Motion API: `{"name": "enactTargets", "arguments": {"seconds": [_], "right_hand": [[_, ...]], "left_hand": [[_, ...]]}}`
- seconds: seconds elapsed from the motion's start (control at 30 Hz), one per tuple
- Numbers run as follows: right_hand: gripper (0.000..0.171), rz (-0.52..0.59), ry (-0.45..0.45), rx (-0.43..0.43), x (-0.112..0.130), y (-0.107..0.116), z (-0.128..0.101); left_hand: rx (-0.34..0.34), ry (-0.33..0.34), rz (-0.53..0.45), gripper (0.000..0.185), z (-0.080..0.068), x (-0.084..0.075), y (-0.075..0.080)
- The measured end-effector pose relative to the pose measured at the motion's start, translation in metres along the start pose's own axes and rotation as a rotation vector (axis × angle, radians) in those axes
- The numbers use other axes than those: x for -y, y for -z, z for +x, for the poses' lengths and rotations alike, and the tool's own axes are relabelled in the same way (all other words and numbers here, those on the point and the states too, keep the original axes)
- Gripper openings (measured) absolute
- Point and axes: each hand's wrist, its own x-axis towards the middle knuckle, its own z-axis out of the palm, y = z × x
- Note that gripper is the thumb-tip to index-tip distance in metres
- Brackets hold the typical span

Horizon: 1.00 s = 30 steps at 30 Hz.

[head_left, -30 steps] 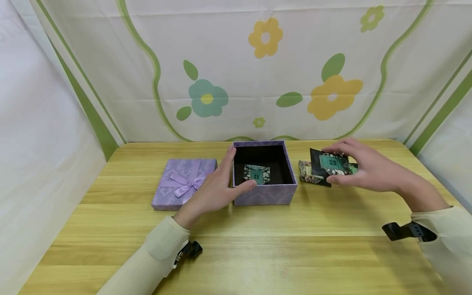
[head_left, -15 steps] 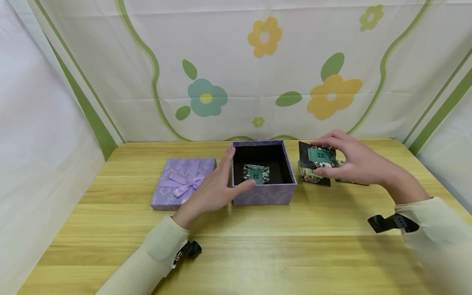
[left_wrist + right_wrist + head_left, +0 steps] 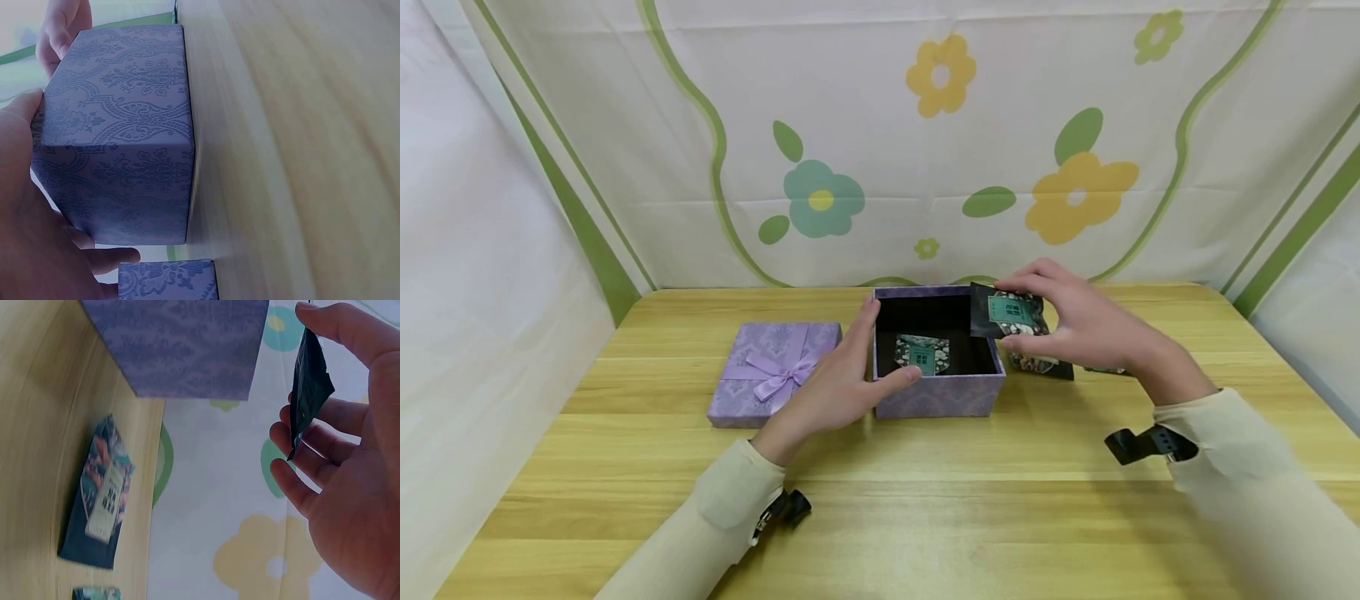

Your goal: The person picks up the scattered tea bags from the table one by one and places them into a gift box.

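Observation:
An open purple patterned box [image 3: 937,393] [image 3: 125,144] [image 3: 181,344] stands mid-table with a dark sachet [image 3: 922,354] lying inside. My left hand [image 3: 838,379] [image 3: 25,206] holds the box, fingers along its left wall and thumb on the front rim. My right hand [image 3: 1078,321] [image 3: 350,487] pinches a second dark sachet [image 3: 1009,314] [image 3: 309,387] with a teal house print, held in the air over the box's right rim. More sachets [image 3: 1041,365] [image 3: 100,494] lie on the table to the right of the box.
The purple lid [image 3: 772,372] [image 3: 167,281] with a satin bow lies flat left of the box. The wooden table [image 3: 925,500] is bounded by a flowered cloth backdrop [image 3: 925,142] and white side curtains.
My right hand has lifted a sachet off the pile at the right and carried it left and up to the box's right rim. The left hand and the box have not moved.

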Motion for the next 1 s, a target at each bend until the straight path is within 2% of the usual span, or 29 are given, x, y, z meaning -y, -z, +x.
{"name": "enactTargets", "arguments": {"seconds": [0.43, 1.0], "right_hand": [[0.072, 0.051, 0.033, 0.01, 0.016, -0.021, 0.021], [0.076, 0.053, 0.081, 0.066, 0.031, -0.045, 0.041]], "left_hand": [[-0.004, 0.007, 0.001, 0.111, 0.001, 0.0, -0.001], [-0.001, 0.008, -0.001, 0.111, -0.001, -0.001, -0.001]]}}
